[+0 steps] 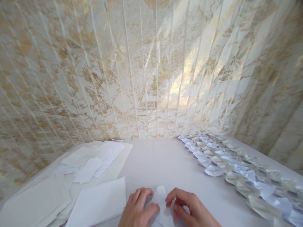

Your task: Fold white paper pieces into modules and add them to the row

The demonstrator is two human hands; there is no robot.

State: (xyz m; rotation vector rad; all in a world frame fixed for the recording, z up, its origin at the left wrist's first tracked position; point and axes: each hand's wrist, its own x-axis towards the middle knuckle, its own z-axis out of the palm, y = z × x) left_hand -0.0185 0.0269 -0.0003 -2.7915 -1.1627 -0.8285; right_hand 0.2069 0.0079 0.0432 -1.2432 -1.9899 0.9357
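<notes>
Both of my hands work on one small white sheet of paper near the table's front edge. My left hand pinches its left side, fingers curled and thumb pressed to the paper. On the right side, my right hand has its fingertips bent down onto the sheet. The paper's upper corner stands up between the two hands; its lower part is partly hidden by them.
Loose white sheets and stacked paper lie at the left of the white table. Several folded paper pieces lie in overlapping rows at the right. A cream and gold curtain hangs behind.
</notes>
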